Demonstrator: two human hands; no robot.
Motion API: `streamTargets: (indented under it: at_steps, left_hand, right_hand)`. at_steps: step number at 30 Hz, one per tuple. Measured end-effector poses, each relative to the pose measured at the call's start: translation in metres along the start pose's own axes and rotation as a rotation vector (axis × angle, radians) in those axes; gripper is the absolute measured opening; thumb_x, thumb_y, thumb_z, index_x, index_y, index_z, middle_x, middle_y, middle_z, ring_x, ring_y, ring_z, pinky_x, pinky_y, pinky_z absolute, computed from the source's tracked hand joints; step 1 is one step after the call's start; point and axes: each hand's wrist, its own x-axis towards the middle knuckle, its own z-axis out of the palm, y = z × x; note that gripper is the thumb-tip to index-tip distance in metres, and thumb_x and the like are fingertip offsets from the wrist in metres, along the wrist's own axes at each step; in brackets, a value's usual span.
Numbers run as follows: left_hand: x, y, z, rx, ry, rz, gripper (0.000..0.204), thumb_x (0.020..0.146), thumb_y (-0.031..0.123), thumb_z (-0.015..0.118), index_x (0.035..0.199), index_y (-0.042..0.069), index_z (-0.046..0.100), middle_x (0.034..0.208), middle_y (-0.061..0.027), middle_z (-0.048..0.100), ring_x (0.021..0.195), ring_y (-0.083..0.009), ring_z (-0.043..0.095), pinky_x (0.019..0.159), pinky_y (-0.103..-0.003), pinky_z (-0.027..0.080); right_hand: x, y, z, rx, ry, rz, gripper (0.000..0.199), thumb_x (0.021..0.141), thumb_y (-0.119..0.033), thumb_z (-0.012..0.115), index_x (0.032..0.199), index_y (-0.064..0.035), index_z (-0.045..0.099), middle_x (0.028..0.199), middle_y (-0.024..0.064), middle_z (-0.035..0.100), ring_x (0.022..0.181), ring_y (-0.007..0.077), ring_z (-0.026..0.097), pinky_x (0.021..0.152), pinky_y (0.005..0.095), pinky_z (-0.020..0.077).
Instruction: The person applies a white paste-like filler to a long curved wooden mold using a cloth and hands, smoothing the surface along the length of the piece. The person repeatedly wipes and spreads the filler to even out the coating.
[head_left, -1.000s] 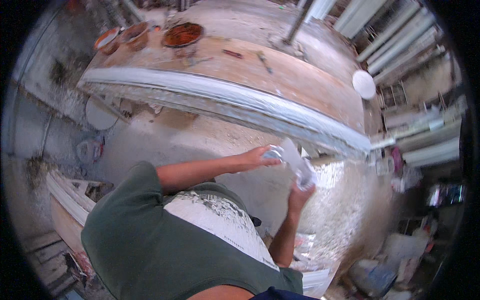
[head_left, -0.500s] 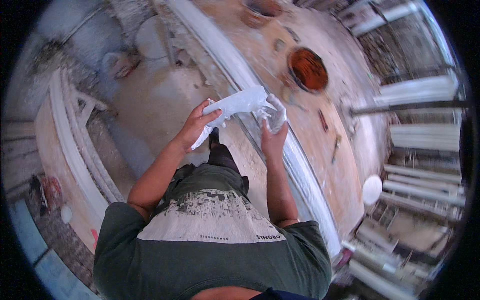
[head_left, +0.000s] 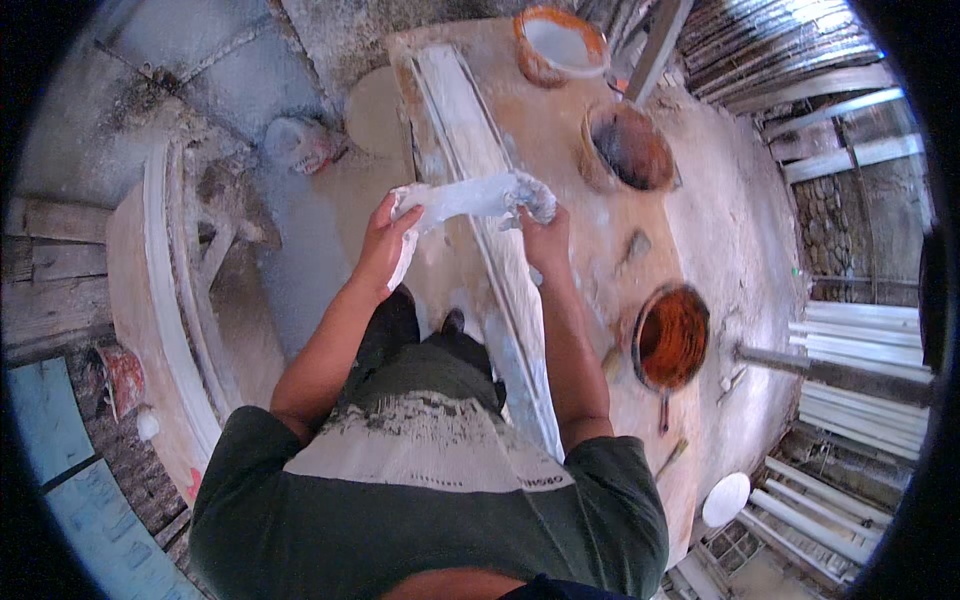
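Note:
My left hand [head_left: 383, 243] and my right hand [head_left: 545, 236] each grip one end of a white, plaster-coated strip of cloth [head_left: 470, 198], stretched level between them at chest height. Below it a long white plaster moulding [head_left: 470, 150] lies along the edge of a dusty workbench [head_left: 560, 130]. My right hand is over the bench edge; my left hand is over the floor.
Three round bowls stand on the bench: an orange one with white plaster [head_left: 558, 42], a dark one [head_left: 628, 147] and an orange-lined one [head_left: 670, 337]. A white disc [head_left: 726, 499] lies near the bench end. A curved plaster mould [head_left: 165, 300] sits at the left. Stacked mouldings [head_left: 860, 360] fill the right.
The view has swung, so the bench now runs up the frame. My hands have pulled apart, stretching the cloth strip out between them.

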Motion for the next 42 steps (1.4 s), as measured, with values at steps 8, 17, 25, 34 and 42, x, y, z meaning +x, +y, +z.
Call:
streamTargets:
  at_steps: [8,17,25,34,42]
  left_hand:
    - [0.218,0.015,-0.014,0.166,0.358,0.215,0.033,0.09,0.025,0.055,0.113,0.002,0.051,0.106,-0.0066,0.055,0.102,-0.0151,0.048,0.094,-0.029,0.031]
    - [0.416,-0.007,-0.029,0.389,0.357,0.446,0.026,0.094,0.026,0.046,0.104,0.002,0.05,0.099,-0.0061,0.054,0.094,-0.0141,0.049,0.086,-0.027,0.037]
    - [0.438,-0.022,-0.044,0.383,0.325,0.359,0.023,0.096,0.025,0.043,0.097,0.003,0.049,0.09,-0.0035,0.053,0.087,-0.0132,0.049,0.081,-0.028,0.039]
    - [0.396,-0.044,-0.037,0.361,0.338,0.327,0.023,0.095,0.025,0.044,0.101,0.003,0.051,0.092,-0.0047,0.055,0.087,-0.0139,0.051,0.081,-0.028,0.04]
    - [0.339,-0.068,-0.023,0.34,0.271,0.31,0.019,0.097,0.021,0.04,0.102,0.004,0.047,0.09,-0.0037,0.049,0.085,-0.0117,0.046,0.079,-0.026,0.038]
  right_hand:
    - [0.2,0.011,0.082,-0.186,0.187,0.359,0.031,0.081,-0.015,0.061,0.105,0.0042,0.06,0.102,0.0166,0.064,0.096,0.0247,0.06,0.085,0.0353,0.0447]
    - [0.392,0.138,0.125,-0.19,0.196,0.125,0.027,0.079,-0.015,0.063,0.098,0.0033,0.062,0.089,0.0145,0.067,0.084,0.0239,0.063,0.078,0.0346,0.0471]
    - [0.405,0.152,0.132,-0.312,0.2,0.177,0.026,0.077,-0.014,0.066,0.098,0.0011,0.063,0.091,0.0133,0.067,0.085,0.022,0.064,0.078,0.0338,0.0478]
    - [0.366,0.123,0.122,-0.206,0.17,0.159,0.025,0.075,-0.013,0.067,0.096,0.0004,0.064,0.092,0.0118,0.067,0.086,0.0209,0.064,0.079,0.0327,0.0481]
    - [0.311,0.143,0.085,-0.321,0.186,0.229,0.031,0.074,-0.017,0.07,0.094,0.0038,0.062,0.091,0.0137,0.066,0.082,0.0215,0.064,0.075,0.0333,0.049]
